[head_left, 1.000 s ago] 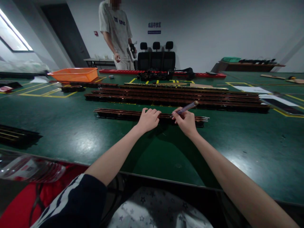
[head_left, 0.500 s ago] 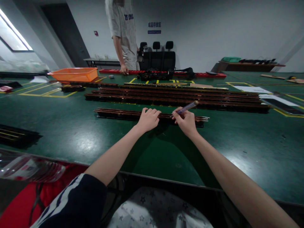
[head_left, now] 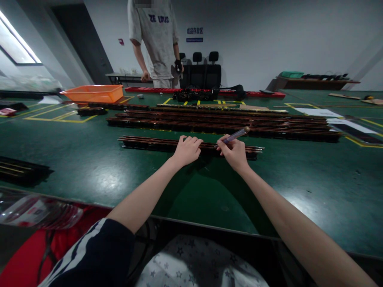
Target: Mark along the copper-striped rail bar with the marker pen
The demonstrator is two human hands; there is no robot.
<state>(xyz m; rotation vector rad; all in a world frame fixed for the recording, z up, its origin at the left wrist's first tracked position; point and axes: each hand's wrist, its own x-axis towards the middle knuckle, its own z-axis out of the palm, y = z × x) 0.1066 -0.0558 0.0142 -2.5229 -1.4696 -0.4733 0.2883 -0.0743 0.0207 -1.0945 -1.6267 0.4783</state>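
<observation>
A short bundle of dark strips with copper-coloured edges lies crosswise on the green table. My left hand rests on the middle of this bundle, its fingers curled over the strips. Right of it, my right hand is closed round a pen-like tool, whose lower tip points down at the strips. The tip's exact contact is too small to make out. Just behind both hands lies a longer row of similar dark strips.
An orange bin stands at the back left, and more dark strips lie at the left edge. Across the table a person stands behind a red rail. Papers lie at the right.
The person across the table has straightened up and drawn a hand back from the table; a dark-gloved hand now shows. My hands and the pen-like tool have not visibly moved.
</observation>
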